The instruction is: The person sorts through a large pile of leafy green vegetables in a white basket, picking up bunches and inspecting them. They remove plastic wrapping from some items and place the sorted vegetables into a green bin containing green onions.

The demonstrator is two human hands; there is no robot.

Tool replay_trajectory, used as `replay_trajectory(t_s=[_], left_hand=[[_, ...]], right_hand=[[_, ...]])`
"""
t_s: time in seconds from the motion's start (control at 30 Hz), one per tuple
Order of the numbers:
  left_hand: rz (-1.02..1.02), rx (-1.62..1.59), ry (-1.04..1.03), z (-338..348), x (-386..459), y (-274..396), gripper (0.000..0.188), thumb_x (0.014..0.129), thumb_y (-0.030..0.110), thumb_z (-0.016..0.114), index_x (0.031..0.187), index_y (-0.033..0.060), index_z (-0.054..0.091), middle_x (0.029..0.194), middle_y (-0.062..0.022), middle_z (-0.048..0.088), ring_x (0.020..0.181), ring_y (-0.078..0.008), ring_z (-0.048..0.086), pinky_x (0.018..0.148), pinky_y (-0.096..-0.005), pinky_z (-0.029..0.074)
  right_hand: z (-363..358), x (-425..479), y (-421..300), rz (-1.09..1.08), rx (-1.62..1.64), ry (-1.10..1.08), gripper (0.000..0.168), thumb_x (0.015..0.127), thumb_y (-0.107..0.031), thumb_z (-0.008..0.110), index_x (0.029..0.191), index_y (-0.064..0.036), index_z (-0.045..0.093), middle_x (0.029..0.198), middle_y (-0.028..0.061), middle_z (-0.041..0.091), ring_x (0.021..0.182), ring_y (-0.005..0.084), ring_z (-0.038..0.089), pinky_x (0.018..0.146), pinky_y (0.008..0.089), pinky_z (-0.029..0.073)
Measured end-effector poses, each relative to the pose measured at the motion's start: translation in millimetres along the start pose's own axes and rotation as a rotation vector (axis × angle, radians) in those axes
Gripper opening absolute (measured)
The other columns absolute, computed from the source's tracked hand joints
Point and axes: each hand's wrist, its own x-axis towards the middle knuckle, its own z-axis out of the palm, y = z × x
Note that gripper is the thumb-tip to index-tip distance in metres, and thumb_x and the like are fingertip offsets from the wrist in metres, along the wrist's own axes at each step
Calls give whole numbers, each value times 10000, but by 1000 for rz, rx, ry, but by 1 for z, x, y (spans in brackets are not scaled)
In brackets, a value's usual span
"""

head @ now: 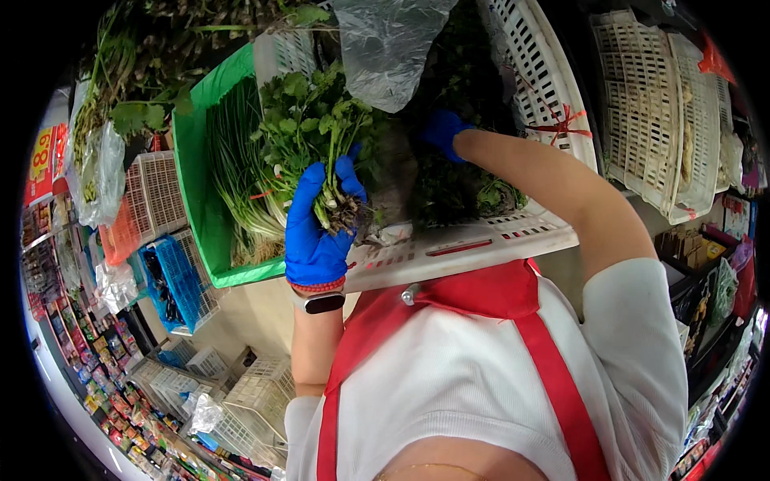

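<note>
My left hand (316, 231), in a blue glove, grips a bunch of cilantro (328, 132) near its soiled roots, leaves pointing away from me. Beside it, bundled scallions (231, 168) lie in a green-lined crate (198, 198). Inside the white perforated plastic crate (481, 237), my right hand (445, 133), also gloved in blue, reaches into dark leafy greens (448, 186); its fingers are in shadow, so what it touches is unclear. A clear plastic bag (394, 51) hangs over the far part of the crate.
More rooted greens (180, 42) are heaped at the far left. White baskets (643, 108) stand at the right, with red string (559, 127) tied on the near crate's side. A blue basket (171, 282), stacked crates (258, 397) and shelves of packaged goods (114, 385) are at the left.
</note>
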Motion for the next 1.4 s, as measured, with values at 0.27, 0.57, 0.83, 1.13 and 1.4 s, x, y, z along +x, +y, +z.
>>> replay_trajectory(t_s=[0.27, 0.57, 0.83, 1.13, 1.4], left_hand=[[-22, 99, -23, 6, 2, -1, 367, 816, 54, 515, 1161, -24, 417, 1161, -215, 466, 863, -220, 577, 689, -320, 489], [15, 149, -57, 5, 2, 5, 467, 807, 60, 525, 1220, -11, 317, 1219, -226, 372, 875, -227, 564, 716, -312, 479], [-35, 337, 38, 4, 12, -18, 257, 788, 97, 550, 1027, 3, 540, 930, -115, 601, 811, -179, 585, 719, -284, 484], [-79, 398, 111, 4, 17, -26, 269, 792, 91, 537, 1046, 4, 528, 958, -110, 594, 839, -211, 582, 743, -314, 477], [-74, 532, -31, -9, 10, -37, 306, 802, 65, 502, 1105, 22, 501, 1009, -100, 569, 907, -224, 563, 808, -349, 461]], right_hand=[[32, 48, 8, -60, -347, 159, 496, 850, -451, 385, 1116, -59, 530, 1158, 144, 498, 995, 302, 505, 796, 392, 430], [-20, 7, 54, 274, 973, -128, 465, 814, -346, 535, 1197, -97, 452, 1157, 92, 502, 975, 199, 508, 806, 350, 433], [-84, -94, 19, 126, 1418, -291, 159, 818, -214, 519, 814, -58, 544, 734, 97, 597, 565, 118, 534, 413, 211, 373], [-67, -111, 1, -5, 1364, -351, 189, 813, -234, 526, 822, -51, 573, 731, 85, 619, 569, 122, 548, 467, 232, 406], [-38, -141, -69, -274, 1091, 30, 206, 742, -119, 574, 819, 63, 517, 691, 147, 571, 516, 202, 594, 481, 307, 476]])
